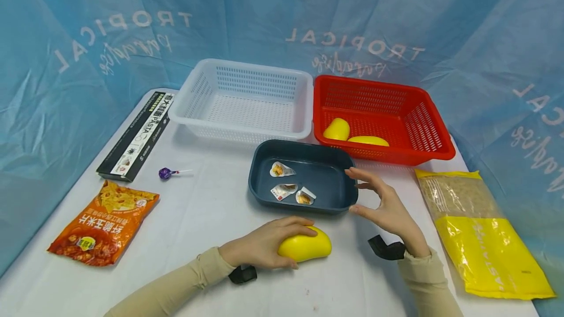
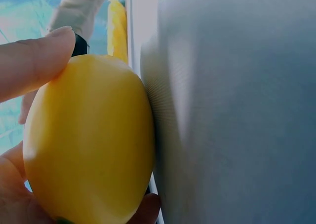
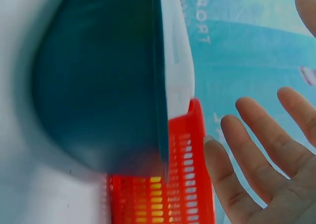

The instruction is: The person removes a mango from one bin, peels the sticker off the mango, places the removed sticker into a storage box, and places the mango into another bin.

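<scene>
My left hand (image 1: pixel 270 244) grips a yellow mango (image 1: pixel 307 245) at the front middle of the table. In the left wrist view the mango (image 2: pixel 94 145) sits between thumb and fingers, close over the white tabletop. My right hand (image 1: pixel 387 204) is at the right end of a dark blue tray (image 1: pixel 304 208), thumb and fingers spread apart and holding nothing. The right wrist view shows its fairly straight fingers (image 3: pixel 256 179) beside the tray's wall (image 3: pixel 98 86). Inside the tray lie three small printed paper pieces (image 1: pixel 284 191).
Behind the tray stand a white basket (image 1: pixel 240 130) and a red basket (image 1: pixel 423 153) with two mangoes (image 1: pixel 337 129) in it. At left are a black pasta box (image 1: pixel 136 136), a purple lollipop (image 1: pixel 165 173) and an orange snack bag (image 1: pixel 103 224). A yellow pasta bag (image 1: pixel 489 243) lies at right.
</scene>
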### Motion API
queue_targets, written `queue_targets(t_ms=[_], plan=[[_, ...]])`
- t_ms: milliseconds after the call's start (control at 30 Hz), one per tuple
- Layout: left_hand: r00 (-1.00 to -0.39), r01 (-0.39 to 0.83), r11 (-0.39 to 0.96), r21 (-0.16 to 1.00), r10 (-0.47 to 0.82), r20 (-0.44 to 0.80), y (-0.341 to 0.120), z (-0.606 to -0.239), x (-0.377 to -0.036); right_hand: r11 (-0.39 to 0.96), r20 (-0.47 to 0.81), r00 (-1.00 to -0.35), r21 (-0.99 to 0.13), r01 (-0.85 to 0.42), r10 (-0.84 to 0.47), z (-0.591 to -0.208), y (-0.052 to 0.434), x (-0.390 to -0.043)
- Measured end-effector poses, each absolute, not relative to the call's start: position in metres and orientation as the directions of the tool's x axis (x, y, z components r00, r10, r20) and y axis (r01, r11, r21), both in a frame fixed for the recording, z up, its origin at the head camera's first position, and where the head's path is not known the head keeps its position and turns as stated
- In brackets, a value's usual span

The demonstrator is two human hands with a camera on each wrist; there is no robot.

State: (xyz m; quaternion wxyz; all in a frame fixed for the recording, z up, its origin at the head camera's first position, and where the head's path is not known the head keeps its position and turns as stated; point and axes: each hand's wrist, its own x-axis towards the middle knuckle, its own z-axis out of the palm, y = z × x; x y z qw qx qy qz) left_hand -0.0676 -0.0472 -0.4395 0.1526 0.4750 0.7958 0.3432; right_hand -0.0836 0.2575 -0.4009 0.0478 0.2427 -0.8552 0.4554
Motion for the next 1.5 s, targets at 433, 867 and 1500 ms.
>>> queue_targets(t_ms=[433,867,1500], plan=[[-0.497,0.658,0.326,0.679,0.865,0.066,-0.047,-0.438,-0.066,0.568,0.353,-0.928,-0.743,-0.354,-0.116,-0.407,0.275,-0.094],[-0.495,0.666,0.326,0.671,0.866,0.069,-0.048,-0.437,-0.067,0.561,0.241,-0.962,-0.818,-0.129,0.131,-0.406,0.298,-0.104],[-0.485,0.679,0.311,0.665,0.870,0.089,-0.047,-0.439,-0.066,0.564,0.237,-0.936,-0.824,-0.053,0.259,-0.420,0.324,-0.120]])
